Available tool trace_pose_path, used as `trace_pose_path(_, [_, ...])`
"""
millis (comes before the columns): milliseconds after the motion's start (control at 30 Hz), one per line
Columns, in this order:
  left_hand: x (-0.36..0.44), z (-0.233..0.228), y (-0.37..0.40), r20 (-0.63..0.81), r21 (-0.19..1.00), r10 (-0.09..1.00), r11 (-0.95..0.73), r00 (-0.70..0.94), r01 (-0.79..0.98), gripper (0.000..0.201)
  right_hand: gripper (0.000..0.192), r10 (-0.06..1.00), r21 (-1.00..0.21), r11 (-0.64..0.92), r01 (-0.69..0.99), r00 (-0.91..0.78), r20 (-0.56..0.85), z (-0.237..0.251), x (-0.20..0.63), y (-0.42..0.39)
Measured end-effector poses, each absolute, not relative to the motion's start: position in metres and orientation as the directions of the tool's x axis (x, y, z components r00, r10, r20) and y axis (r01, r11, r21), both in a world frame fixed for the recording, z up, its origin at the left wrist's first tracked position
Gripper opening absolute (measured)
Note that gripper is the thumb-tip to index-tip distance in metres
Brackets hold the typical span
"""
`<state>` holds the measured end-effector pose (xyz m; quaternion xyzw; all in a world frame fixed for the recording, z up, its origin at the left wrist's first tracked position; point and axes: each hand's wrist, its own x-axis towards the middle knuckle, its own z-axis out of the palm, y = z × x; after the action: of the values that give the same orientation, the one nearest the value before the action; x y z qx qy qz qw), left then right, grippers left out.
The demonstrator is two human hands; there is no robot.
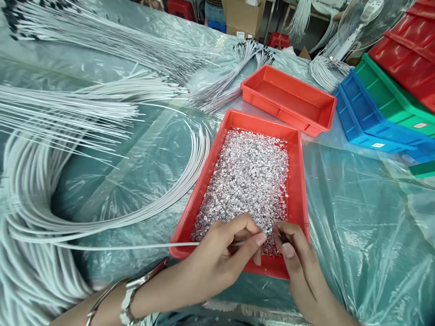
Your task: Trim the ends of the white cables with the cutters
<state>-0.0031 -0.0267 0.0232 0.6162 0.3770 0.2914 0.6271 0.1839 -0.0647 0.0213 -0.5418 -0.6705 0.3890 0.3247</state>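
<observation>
I see my left hand pinching the white wire near its tip, my right hand pinching a small silver piece beside it, over the red tray of silver pieces; another red tray sits behind.

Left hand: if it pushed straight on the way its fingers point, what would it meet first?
Most likely the right hand: the left hand points right, holding the white wire over the red tray, fingertips nearly touching.

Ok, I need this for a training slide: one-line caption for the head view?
Left hand pinches a white wire end, right hand meets it above a red tray of silver terminals.
</observation>
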Motion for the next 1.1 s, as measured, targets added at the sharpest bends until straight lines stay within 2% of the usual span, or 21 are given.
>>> trace_pose_path(200, [-0.0042,0.0266,-0.0260,-0.127,0.991,0.820,0.087,0.558,0.097,0.023,0.017,0.957,-0.832,0.106,0.544,-0.285,-0.064,0.0260,0.1866,-0.0626])
trace_pose_path(767, [-0.0037,0.0270,-0.0253,-0.102,0.984,0.825,0.001,0.555,0.178,0.022,0.020,0.959,-0.779,0.142,0.610,-0.279,-0.043,0.0241,0.1903,-0.0663])
trace_pose_path(967, [-0.0040,0.0240,-0.0262,-0.096,0.976,0.819,-0.034,0.565,0.215,0.021,0.022,0.954,-0.831,0.147,0.536,-0.299,-0.024,0.0266,0.1879,-0.0627])
trace_pose_path(1100, [-0.0044,0.0223,-0.0262,-0.044,0.970,0.828,-0.098,0.559,0.221,0.021,0.020,0.947,-0.867,0.154,0.474,-0.320,-0.006,0.0294,0.1860,-0.0594])
